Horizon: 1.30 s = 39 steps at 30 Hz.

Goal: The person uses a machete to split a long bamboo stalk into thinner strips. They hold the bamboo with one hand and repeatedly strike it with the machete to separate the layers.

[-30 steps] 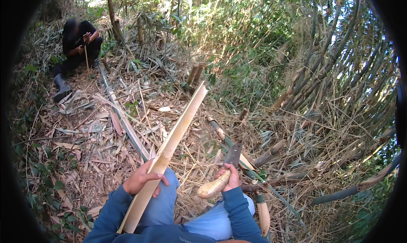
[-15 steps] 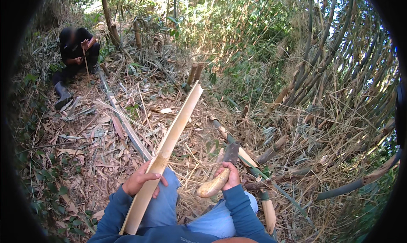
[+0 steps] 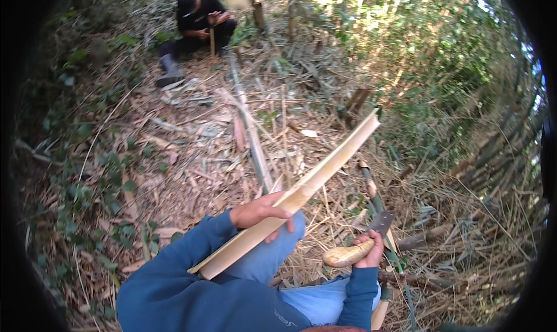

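Observation:
My left hand [image 3: 263,214] is closed around a long split bamboo piece [image 3: 319,175], its pale hollow inner side facing up. The strip slants across my left thigh, with its near end by my torso and its far end raised to the upper right. In my right hand [image 3: 371,249] is a machete [image 3: 348,254], gripped at its thick yellowish wooden handle. Its dark blade [image 3: 380,222] points away from me, apart from the bamboo. My knees in blue jeans [image 3: 316,300] are bent beneath both hands.
Ahead, a person in dark clothes [image 3: 200,22] and boots sits holding an upright stick [image 3: 212,41]. A long bamboo pole [image 3: 249,129] lies on leaf litter between us. Cut stumps [image 3: 357,100] stand beyond the strip. Bamboo stems and dry branches [image 3: 426,237] crowd the right.
The view has swung left, so the scene sits farther right. The split bamboo now leans more to the right, and my left forearm reaches further across. Both hands keep their holds.

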Tool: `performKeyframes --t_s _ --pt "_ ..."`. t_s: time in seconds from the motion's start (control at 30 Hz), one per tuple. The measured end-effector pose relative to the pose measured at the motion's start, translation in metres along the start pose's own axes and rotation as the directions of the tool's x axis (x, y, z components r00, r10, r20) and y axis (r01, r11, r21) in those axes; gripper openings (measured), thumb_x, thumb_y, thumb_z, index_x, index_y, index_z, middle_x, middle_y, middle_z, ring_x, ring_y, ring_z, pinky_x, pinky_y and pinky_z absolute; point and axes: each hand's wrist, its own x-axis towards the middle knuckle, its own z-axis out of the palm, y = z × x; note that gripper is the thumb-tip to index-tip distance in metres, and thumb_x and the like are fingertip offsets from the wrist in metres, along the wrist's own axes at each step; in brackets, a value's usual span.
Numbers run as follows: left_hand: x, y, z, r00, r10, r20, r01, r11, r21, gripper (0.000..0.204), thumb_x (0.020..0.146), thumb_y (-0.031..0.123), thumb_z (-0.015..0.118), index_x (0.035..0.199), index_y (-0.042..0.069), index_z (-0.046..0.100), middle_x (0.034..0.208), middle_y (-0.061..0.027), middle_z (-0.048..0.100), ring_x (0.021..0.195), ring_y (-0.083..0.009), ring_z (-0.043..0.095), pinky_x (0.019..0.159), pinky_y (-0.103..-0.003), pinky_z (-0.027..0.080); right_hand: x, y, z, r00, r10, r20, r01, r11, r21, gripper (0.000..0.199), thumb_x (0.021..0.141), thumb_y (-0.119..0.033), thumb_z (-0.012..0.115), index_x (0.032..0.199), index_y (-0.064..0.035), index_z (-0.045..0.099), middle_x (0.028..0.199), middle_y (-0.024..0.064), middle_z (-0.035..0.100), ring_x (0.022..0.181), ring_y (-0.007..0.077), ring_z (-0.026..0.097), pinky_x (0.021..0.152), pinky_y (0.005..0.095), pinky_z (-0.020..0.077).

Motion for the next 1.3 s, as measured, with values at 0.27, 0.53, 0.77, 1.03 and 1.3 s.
performKeyframes --t_s 0.27,0.53,0.77,1.03,1.3 --pt "-0.012 -0.006 -0.002 0.999 0.006 -0.034 -0.006 1.0 -0.023 0.057 0.096 0.017 0.058 0.141 0.003 0.028 0.095 -0.0203 0.066 0.053 -0.0205 0.062 0.047 -0.032 0.052 -0.007 0.003 0.003 0.998 -0.054 -0.033 0.053 0.998 -0.031 0.017 0.091 -0.018 0.057 0.077 -0.0124 0.049 0.064 -0.001 0.051 0.06 0.0112 0.053 0.056 0.029 0.0494" --pt "-0.004 -0.009 -0.006 1.0 0.004 -0.011 -0.004 0.999 -0.046 0.061 0.096 0.015 0.057 0.145 0.004 0.024 0.096 -0.0208 0.066 0.055 -0.0209 0.064 0.047 -0.033 0.055 0.003 -0.003 -0.003 0.991 -0.114 -0.07 0.113 0.993 -0.026 0.017 0.087 -0.019 0.059 0.075 -0.013 0.049 0.063 -0.0003 0.053 0.056 0.0126 0.053 0.054 0.0282 0.0494" --pt "0.0 -0.009 -0.008 1.0 0.008 -0.004 -0.008 1.0 -0.013 0.057 0.095 0.018 0.058 0.141 0.004 0.028 0.096 -0.0196 0.067 0.054 -0.0204 0.064 0.046 -0.032 0.055 0.009 -0.005 -0.005 0.992 -0.09 -0.085 0.091 0.996 0.006 0.015 0.087 -0.016 0.059 0.077 -0.0123 0.049 0.064 -0.0006 0.052 0.056 0.012 0.052 0.053 0.0279 0.0491" --pt "-0.008 -0.006 0.0 1.0 0.022 -0.022 -0.022 1.0 -0.013 0.055 0.095 0.017 0.056 0.141 0.003 0.028 0.095 -0.0197 0.067 0.054 -0.0203 0.063 0.046 -0.032 0.054 -0.002 -0.003 -0.004 0.996 -0.082 -0.025 0.082 0.997 0.002 0.016 0.088 -0.018 0.06 0.076 -0.0129 0.05 0.064 -0.0018 0.053 0.057 0.0107 0.054 0.054 0.0269 0.0494" --pt "-0.007 -0.007 0.001 0.999 0.012 -0.036 -0.013 0.999 -0.038 0.052 0.095 0.016 0.057 0.138 0.002 0.031 0.095 -0.0213 0.066 0.054 -0.0207 0.063 0.045 -0.033 0.054 -0.009 -0.009 -0.002 0.997 -0.05 -0.061 0.053 0.997 0.054 0.013 0.088 -0.016 0.058 0.079 -0.0123 0.049 0.067 -0.0021 0.053 0.058 0.0098 0.053 0.057 0.0271 0.0502"
